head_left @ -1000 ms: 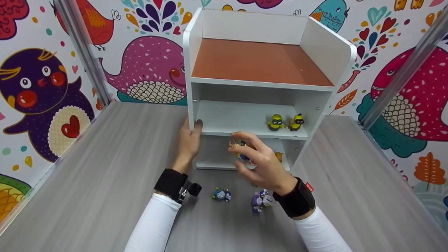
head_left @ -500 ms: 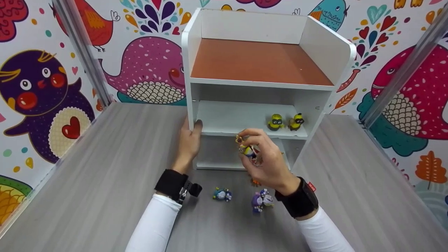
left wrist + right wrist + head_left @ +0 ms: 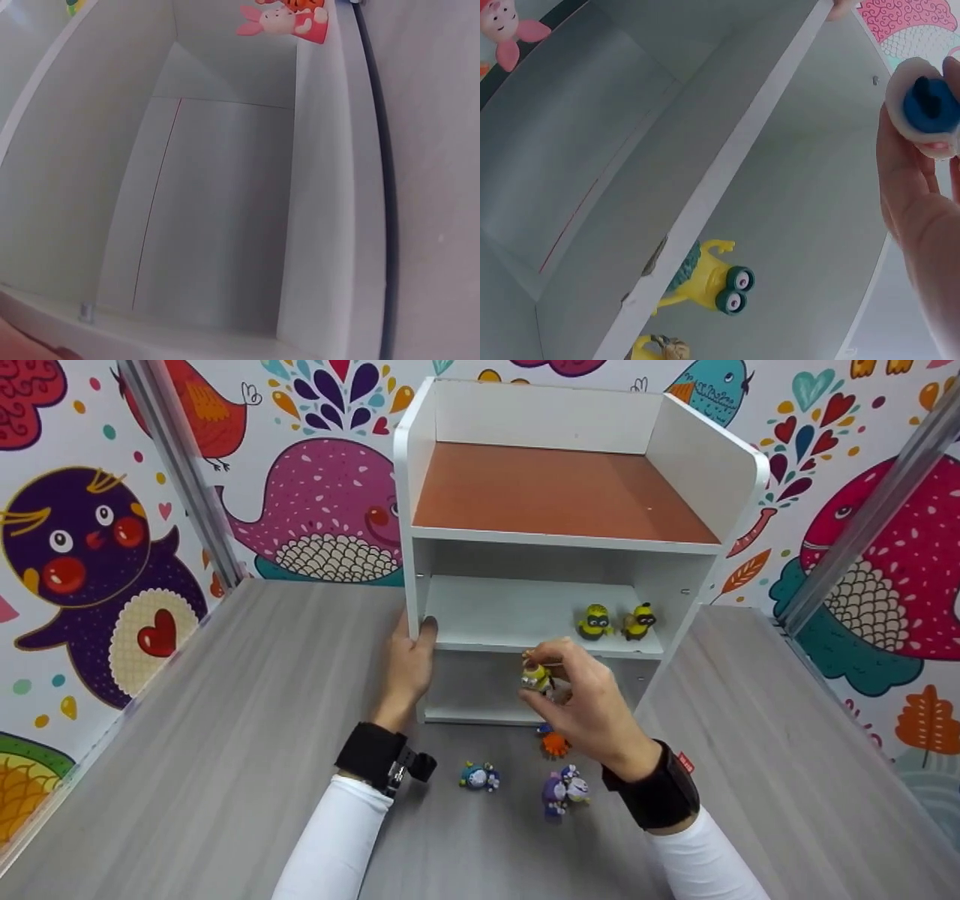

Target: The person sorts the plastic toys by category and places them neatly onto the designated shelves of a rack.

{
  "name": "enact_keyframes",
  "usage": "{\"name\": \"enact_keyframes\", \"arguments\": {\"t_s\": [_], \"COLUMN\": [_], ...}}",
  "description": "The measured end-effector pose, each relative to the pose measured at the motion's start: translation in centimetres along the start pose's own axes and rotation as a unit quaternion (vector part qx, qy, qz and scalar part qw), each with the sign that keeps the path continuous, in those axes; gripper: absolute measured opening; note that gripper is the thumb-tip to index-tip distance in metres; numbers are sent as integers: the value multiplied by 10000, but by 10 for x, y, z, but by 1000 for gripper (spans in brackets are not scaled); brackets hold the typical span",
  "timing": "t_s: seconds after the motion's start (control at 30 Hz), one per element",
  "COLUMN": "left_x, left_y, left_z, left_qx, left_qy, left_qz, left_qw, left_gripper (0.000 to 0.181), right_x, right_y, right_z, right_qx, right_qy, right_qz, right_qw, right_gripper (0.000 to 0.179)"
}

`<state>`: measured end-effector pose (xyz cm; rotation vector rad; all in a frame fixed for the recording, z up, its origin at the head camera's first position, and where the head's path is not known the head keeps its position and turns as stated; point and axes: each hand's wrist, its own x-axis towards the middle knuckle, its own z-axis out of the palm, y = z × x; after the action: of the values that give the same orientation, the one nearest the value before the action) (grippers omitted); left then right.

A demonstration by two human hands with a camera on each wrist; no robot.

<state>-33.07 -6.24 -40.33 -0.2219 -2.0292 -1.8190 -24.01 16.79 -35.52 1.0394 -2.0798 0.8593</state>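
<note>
My left hand (image 3: 407,667) grips the left side panel of a white shelf unit (image 3: 566,540), thumb on its front edge. In front of the lower compartment, my right hand (image 3: 592,712) pinches a small yellow toy figurine (image 3: 535,676) between thumb and fingers. Its pale underside (image 3: 901,101) with a blue patch faces the right wrist view. On the middle shelf, toward the right, stand a yellow goggled figurine (image 3: 595,622) and a second yellow figurine (image 3: 638,622). A pink piglet figurine (image 3: 281,21) beside an orange one (image 3: 300,4) is on the bottom shelf, hidden by my right hand in the head view.
On the grey floor before the unit lie a blue-green toy (image 3: 478,776), purple-and-white toys (image 3: 555,793) and an orange toy (image 3: 555,745) near my right hand. The unit's top (image 3: 555,491) is brown with raised white sides. Patterned walls (image 3: 322,502) stand behind.
My right hand has shifted slightly right with the yellow figurine, which has turned and shows more between the fingers. The orange toy on the floor has come into sight. My left hand stays put.
</note>
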Motion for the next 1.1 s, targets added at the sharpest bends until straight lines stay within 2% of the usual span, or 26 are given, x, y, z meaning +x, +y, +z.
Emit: {"name": "enact_keyframes", "arguments": {"t_s": [0.17, 0.23, 0.33, 0.6, 0.73, 0.9, 1.1], "left_x": [-1, -1, -1, 0, 0, 0, 0], "left_y": [0, 0, 0, 0, 0, 1, 1], "left_z": [0, 0, 1, 1, 2, 0, 0], "left_qx": [24, 44, 76, -116, -220, -148, -83], "left_qy": [76, 70, 33, -39, -106, 1, 16], "left_qz": [-9, -24, -52, -25, -1, 29, 29], "left_qw": [10000, 10000, 10000, 9999, 9997, 9999, 10000], "left_gripper": [49, 50, 52, 55, 55, 53, 52], "right_x": [2, 3, 5, 25, 37, 50, 59], "right_y": [3, 5, 7, 9, 13, 18, 25], "right_z": [-6, -9, -14, -23, -26, -24, -20], "right_qx": [-165, -208, -287, -640, -835, -1295, -1597], "right_qy": [402, 519, 532, 258, -32, -520, -718], "right_qz": [-84, -101, 79, 611, 694, 711, 787], "right_qw": [9990, 9984, 9981, 9957, 9941, 9877, 9814], "right_gripper": [53, 51, 43, 35, 32, 29, 28]}}
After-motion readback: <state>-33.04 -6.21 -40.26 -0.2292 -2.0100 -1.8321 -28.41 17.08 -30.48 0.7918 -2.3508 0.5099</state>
